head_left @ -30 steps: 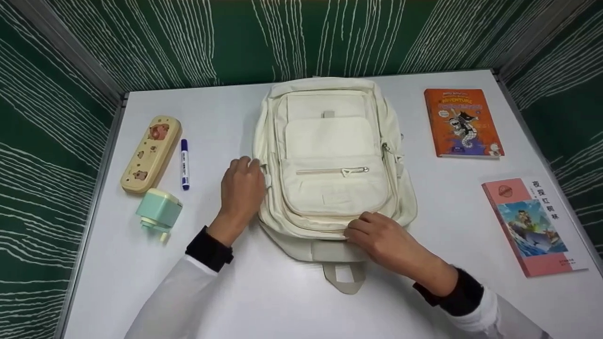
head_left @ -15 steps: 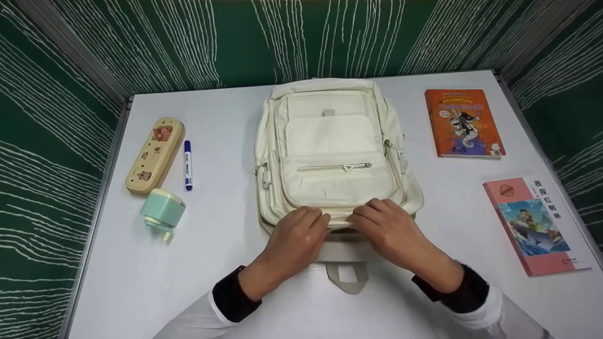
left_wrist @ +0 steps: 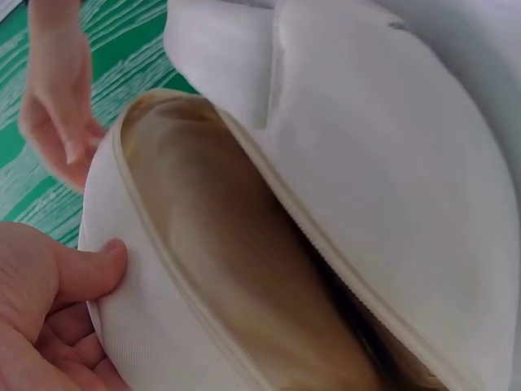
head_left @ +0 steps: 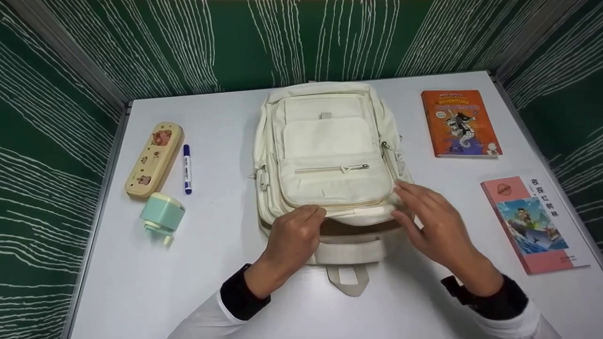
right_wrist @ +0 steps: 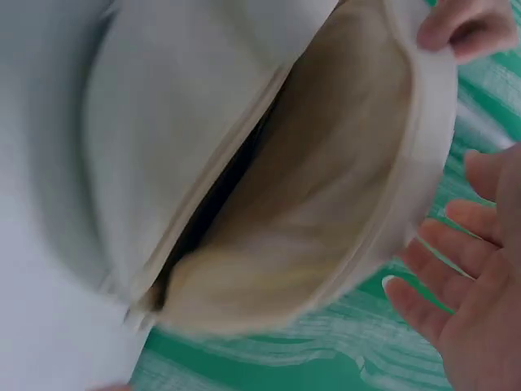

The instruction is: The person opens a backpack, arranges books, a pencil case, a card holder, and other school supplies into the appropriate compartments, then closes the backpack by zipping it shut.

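A cream backpack (head_left: 330,136) lies on the white table, front pockets up, with its top toward me. Its main compartment is unzipped and gapes at the near end, showing a tan lining (left_wrist: 220,204) and a dark gap deeper inside. My left hand (head_left: 294,235) pinches the lifted front edge of the opening, thumb on the outer fabric. My right hand (head_left: 435,226) is at the bag's near right corner, fingers apart and extended beside the flap (right_wrist: 391,220). A carry strap loop (head_left: 348,281) sticks out below the bag.
On the left lie a yellow pencil case (head_left: 155,160), a blue-and-white marker (head_left: 187,169) and a mint-green pencil sharpener (head_left: 163,214) with a crank. On the right are an orange book (head_left: 460,123) and a pink-and-white book (head_left: 532,226). Green walls with white streaks surround the table.
My left hand moved from the bag's left side to the near edge and took hold there. The opening widened as the front edge rose. My right hand let go and moved right.
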{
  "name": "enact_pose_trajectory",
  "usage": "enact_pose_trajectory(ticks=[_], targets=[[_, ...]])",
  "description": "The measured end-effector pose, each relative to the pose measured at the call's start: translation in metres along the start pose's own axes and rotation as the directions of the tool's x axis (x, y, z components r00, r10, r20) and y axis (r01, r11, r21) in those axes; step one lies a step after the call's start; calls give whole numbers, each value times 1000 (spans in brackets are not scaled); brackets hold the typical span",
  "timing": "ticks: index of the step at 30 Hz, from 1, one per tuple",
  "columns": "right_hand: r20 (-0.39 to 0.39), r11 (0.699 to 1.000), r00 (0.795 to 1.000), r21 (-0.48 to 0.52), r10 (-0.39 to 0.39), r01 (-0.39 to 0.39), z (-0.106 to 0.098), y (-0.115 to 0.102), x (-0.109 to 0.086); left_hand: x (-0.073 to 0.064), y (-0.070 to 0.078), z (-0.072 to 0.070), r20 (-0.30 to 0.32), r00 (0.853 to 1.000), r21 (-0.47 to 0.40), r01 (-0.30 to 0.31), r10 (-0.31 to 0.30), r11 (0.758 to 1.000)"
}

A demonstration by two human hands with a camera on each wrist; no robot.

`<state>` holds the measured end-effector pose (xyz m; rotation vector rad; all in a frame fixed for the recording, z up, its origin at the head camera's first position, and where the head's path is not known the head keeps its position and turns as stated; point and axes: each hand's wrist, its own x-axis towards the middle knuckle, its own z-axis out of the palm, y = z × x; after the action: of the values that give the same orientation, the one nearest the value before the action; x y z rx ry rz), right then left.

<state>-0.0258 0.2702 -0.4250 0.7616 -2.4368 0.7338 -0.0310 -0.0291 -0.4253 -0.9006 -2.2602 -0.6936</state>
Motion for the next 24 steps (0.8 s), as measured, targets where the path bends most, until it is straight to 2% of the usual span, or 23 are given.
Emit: enact_pose_trajectory(ticks=[2, 3, 4, 6, 9, 11, 13, 16, 17, 20, 21, 23, 24], targets=[[-4, 993, 993, -31, 116, -116, -10, 18, -12, 3, 0, -2, -36, 999, -2, 8, -8, 1000], [6, 982, 983, -43, 185, -184, -15, 28, -19, 4, -1, -3, -50, 999, -6, 12, -13, 1000], [24, 964, 965, -57, 261, -259, -21, 38, -26, 6, -1, -4, -63, 998, -9, 16, -17, 1000], [68, 908, 906, -84, 417, -411, -32, 60, -41, 9, -1, -7, -81, 996, -18, 27, -28, 999], [140, 779, 767, -141, 627, -611, -52, 93, -64, 14, -2, -11, -97, 994, -28, 38, -40, 999], [164, 673, 654, -221, 739, -705, -65, 112, -79, 17, -2, -13, -103, 994, -34, 46, -49, 998], [168, 574, 551, -316, 817, -756, -78, 131, -92, 20, -2, -14, -103, 993, -43, 58, -62, 997], [161, 414, 382, -415, 910, -810, -96, 153, -106, 23, -2, -16, -110, 991, -51, 75, -80, 996], [157, 374, 339, -424, 927, -825, -101, 160, -111, 24, -2, -17, -114, 990, -51, 81, -86, 995], [156, 278, 233, -407, 960, -870, -113, 176, -127, 27, -3, -19, -131, 987, -46, 92, -98, 995], [152, 265, 222, -389, 963, -882, -116, 180, -134, 28, -3, -19, -134, 986, -43, 96, -101, 994], [151, 230, 186, -373, 971, -899, -120, 187, -145, 30, -4, -20, -136, 985, -41, 105, -109, 994], [150, 227, 183, -369, 972, -901, -122, 190, -151, 31, -4, -21, -136, 984, -39, 108, -113, 993]])
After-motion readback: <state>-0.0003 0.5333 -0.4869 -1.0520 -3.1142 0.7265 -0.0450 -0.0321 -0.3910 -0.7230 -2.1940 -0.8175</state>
